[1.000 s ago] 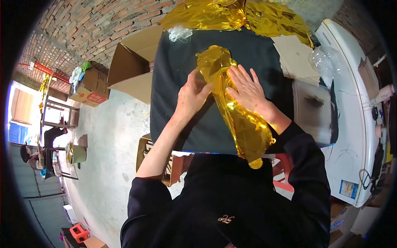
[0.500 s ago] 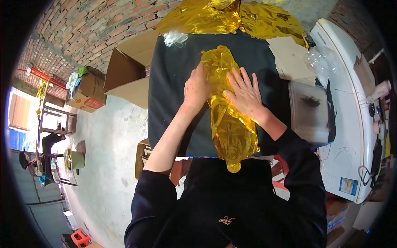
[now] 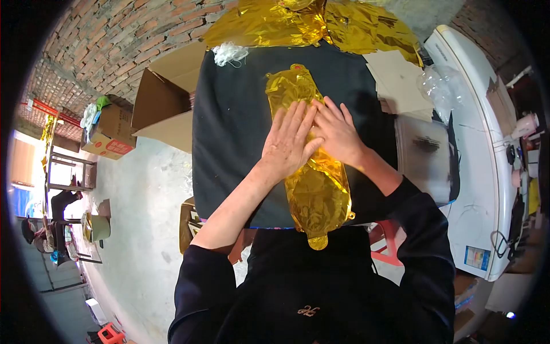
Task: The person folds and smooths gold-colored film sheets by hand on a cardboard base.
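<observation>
Nearest the body, the rounded neck of a gold foil balloon (image 3: pixel 318 192) is seen hanging just over the near edge of the black-covered worktop (image 3: pixel 229 137). The balloon is laid lengthwise, running away from the person. It is crinkled, shiny and mostly flat, with some puffiness near the front.

Across its middle the left hand (image 3: pixel 289 143) is laid palm down, fingers straight and close together, slanting toward the right. The right hand (image 3: pixel 339 136) is set beside it, also flat, fingers slightly spread, its fingertips touching those of the left. Neither hand is closed on anything (both are opened out and pressed on the foil). Both forearms are brought in from the near edge, and the dark sleeves are pushed back from the wrists.

To the left of the balloon a broad strip of bare black cloth is left as far as the worktop's edge. To the right the free strip is narrower and is bounded by a grey tray (image 3: pixel 427 155).

Farther off, the balloon's far tip is seen well short of the back edge. Beyond it a white tuft (image 3: pixel 229 53) and a heap of gold foil (image 3: pixel 275 23) are found, with cardboard sheets (image 3: pixel 401 77) at the right corner and an open cardboard box (image 3: pixel 163 94) off the left side.
</observation>
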`<action>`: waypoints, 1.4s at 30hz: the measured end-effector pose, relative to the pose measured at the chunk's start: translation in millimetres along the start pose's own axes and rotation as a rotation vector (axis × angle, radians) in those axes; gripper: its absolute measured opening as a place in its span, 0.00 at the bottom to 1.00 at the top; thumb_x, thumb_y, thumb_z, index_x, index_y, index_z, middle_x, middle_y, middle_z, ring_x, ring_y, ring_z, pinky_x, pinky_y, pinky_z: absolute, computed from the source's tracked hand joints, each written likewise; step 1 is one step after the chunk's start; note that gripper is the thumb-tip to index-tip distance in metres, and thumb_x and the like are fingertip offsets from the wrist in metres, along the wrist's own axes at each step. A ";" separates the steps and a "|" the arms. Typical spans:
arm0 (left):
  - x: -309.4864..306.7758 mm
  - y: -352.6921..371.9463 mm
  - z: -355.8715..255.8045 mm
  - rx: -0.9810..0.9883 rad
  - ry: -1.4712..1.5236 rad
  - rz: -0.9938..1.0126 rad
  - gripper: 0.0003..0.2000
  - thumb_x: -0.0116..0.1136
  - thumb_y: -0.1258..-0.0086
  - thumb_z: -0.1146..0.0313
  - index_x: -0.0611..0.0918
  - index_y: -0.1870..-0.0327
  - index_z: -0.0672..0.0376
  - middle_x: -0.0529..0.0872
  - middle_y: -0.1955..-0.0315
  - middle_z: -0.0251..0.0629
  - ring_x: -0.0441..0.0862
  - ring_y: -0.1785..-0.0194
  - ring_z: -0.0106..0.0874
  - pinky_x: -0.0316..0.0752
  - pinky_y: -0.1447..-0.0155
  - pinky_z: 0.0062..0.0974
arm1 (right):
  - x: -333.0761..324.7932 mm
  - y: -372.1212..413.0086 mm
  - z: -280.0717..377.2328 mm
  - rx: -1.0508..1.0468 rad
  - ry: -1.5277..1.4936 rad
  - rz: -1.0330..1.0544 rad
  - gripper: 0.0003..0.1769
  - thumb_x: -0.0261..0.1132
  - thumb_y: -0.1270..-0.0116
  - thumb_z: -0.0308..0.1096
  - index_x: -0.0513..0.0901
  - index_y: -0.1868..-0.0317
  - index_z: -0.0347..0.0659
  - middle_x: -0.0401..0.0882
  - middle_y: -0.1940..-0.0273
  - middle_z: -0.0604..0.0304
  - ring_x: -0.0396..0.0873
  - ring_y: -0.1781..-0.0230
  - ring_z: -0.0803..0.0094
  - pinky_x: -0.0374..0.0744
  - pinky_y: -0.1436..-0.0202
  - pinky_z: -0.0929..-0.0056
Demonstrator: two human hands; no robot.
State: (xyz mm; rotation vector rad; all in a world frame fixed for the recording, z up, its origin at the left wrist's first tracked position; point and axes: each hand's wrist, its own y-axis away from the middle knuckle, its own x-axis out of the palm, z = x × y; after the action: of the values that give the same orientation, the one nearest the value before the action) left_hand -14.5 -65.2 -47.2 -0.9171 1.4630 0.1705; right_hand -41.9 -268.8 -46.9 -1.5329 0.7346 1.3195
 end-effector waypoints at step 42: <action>-11.9 -2.0 -4.4 -0.052 0.058 0.101 0.45 0.52 0.17 0.36 0.60 0.13 0.64 0.60 0.14 0.56 0.53 0.10 0.50 0.48 0.10 0.52 | -27.5 -112.2 -73.2 0.451 -1.814 0.381 0.09 0.64 0.23 0.28 0.79 0.45 0.40 0.80 0.59 0.66 0.77 0.66 0.79 0.77 0.59 0.75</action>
State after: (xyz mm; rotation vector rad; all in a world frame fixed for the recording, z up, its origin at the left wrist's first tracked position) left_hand -18.6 -64.3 -35.0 -0.8965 1.5665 0.2590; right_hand 80.0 -298.4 7.5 0.4664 0.0275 1.9436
